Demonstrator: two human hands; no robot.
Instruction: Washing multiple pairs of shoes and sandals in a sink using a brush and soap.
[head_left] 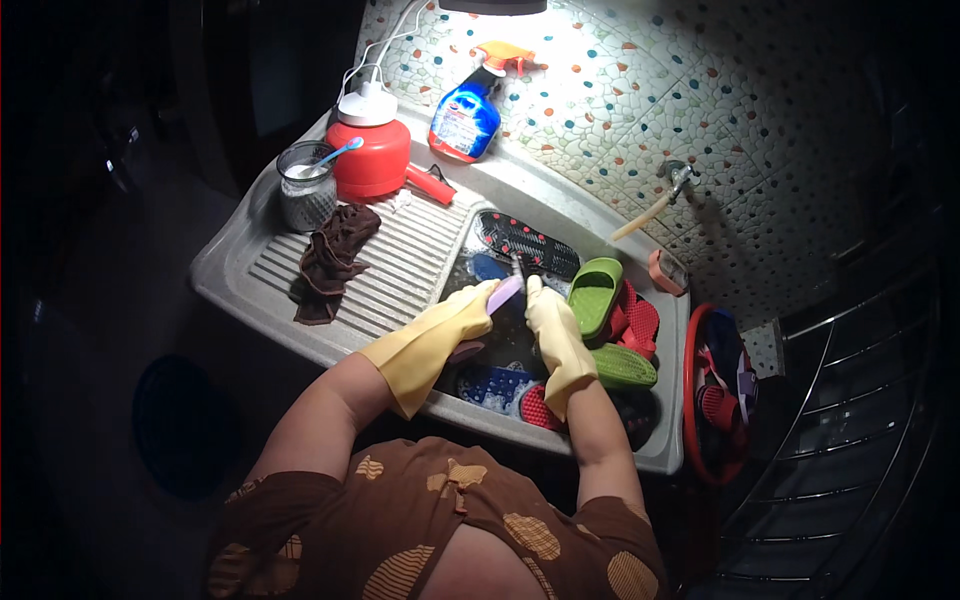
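As the left hand clamps its fingers on a lilac-handled brush, the right hand unclear in its grip, bracing the black slipper at the sink's twelve o'clock should steady scrubbing.

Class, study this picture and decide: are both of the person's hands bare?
No, pale yellow gloves cover both the left hand and the right hand.

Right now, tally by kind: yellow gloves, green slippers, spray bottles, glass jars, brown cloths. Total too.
Yellow gloves: 2
Green slippers: 2
Spray bottle: 1
Glass jar: 1
Brown cloth: 1
Total: 7
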